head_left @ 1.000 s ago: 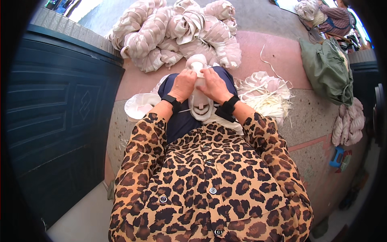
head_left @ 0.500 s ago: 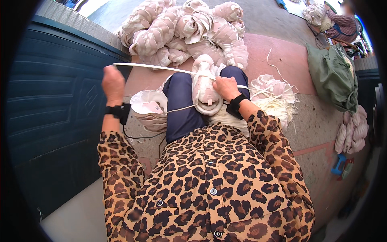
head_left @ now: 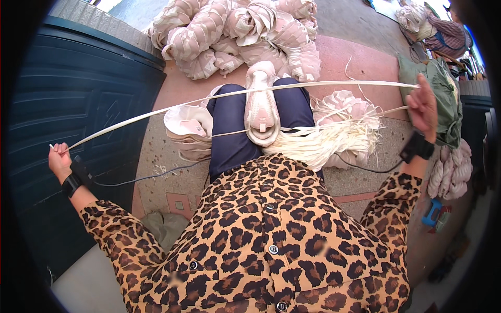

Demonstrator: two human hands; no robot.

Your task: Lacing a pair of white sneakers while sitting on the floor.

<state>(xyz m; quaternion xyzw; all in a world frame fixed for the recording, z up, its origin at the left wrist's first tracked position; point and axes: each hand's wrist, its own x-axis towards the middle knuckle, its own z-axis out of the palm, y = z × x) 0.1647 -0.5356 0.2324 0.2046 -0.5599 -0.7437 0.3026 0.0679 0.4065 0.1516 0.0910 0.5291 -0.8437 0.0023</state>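
A pale, flat lace point(head_left: 323, 83) stretches across the toe-side half of a pink-and-white shoe upper point(head_left: 262, 109), which lies lengthwise between the thighs point(head_left: 229, 121), its toe past their far edge and its collar toward the body. The lace looks light, limp and perhaps a little slippery — best pinched near its ends. The upper seems light too, its toe holding shape, its collar probably softer; the sides should be the safest hold.

The left hand point(head_left: 60, 159) is out wide with fingers curled tightly around one lace end; the right hand point(head_left: 424, 104) pinches the lace on the other side, though its exact finger contact is unclear. Loose cream laces point(head_left: 313, 147) cover the right thigh's near part — stacked pieces point(head_left: 188, 128) sit beside the left. Bundled uppers point(head_left: 250, 31) lie beyond the knees.
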